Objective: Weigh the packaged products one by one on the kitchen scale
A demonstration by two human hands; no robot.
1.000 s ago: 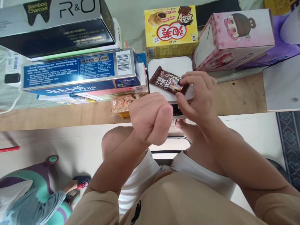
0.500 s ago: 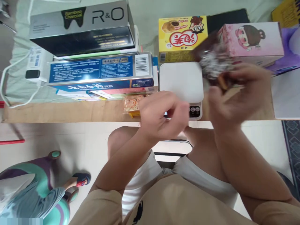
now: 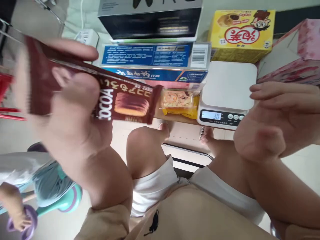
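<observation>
A brown packet of cocoa cookies (image 3: 133, 103) is held up at the left by my left hand (image 3: 75, 110), its fingers and thumb gripping it. My right hand (image 3: 277, 123), holding nothing, is near the right edge of the kitchen scale (image 3: 228, 85), with its fingers stretched out. The scale has a bare white plate, and its display appears to read 30. Left of the scale lie a small clear-wrapped snack (image 3: 178, 99) and a yellow packet (image 3: 193, 108) partly under it.
Behind the scale stands a yellow snack box (image 3: 241, 36), with a pink box (image 3: 308, 41) at the right. Blue toothpaste boxes (image 3: 147, 55) and a large black box (image 3: 152, 25) are stacked at the left. Another person (image 3: 45, 176) is at lower left.
The brown packet has passed from my right hand to my left, which has swung up and left with it. My right hand has opened. The view has shifted, and the scale's display now shows.
</observation>
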